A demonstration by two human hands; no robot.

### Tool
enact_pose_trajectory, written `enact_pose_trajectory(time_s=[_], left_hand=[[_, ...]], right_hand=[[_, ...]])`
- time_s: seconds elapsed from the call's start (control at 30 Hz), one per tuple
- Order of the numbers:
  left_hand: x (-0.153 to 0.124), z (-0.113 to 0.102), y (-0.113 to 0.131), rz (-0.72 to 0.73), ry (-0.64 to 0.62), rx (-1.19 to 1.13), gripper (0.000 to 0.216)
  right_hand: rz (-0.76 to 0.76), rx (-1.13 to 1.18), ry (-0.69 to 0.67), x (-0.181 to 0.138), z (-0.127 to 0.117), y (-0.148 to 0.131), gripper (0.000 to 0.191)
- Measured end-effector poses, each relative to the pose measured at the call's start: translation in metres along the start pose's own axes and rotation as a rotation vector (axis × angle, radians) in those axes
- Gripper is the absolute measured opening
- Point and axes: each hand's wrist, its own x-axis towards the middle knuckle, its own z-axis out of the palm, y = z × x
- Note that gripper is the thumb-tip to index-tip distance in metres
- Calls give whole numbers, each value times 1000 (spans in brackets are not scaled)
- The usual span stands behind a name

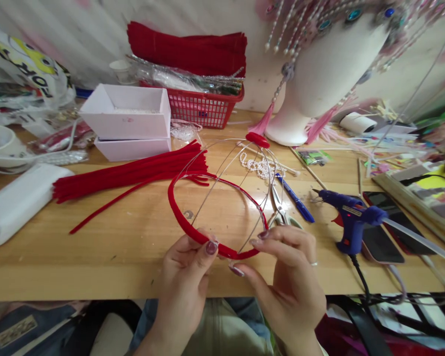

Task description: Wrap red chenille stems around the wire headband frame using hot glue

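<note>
A dome-shaped wire frame (212,190) is held over the table edge, its bottom ring wrapped in red fuzzy stem (181,213) and a red knob (257,140) at its top. My left hand (187,269) pinches the near side of the wrapped ring between thumb and fingers. Beside it, my right hand (285,274) has thumb and fingertips apart around the ring's near right part; whether they touch it is unclear. Behind the frame lies a bundle of red chenille stems (133,170), with one loose stem (107,206) in front.
Scissors (280,210), a blue pen (295,199) and white bead strings (261,165) lie behind the frame. To the right are a blue glue gun (350,215) and phones (383,243). White boxes (129,121), a red basket (203,106) and a white mannequin head (319,74) stand behind.
</note>
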Motion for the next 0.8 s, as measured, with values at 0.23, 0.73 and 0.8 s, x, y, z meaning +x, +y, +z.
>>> enact_pose_trajectory(time_s=[0.23,0.73,0.8], left_hand=[[0,4,2,65,-24,15,30],[-1,3,1,51,-75,19,27],[2,2,2,76,-42,8,27]], right_hand=[[-86,32,23,1,-5,-1,34],[-149,-57,-43,5,-6,-1,24],[-109,-21,-30,2,-12,2,24]])
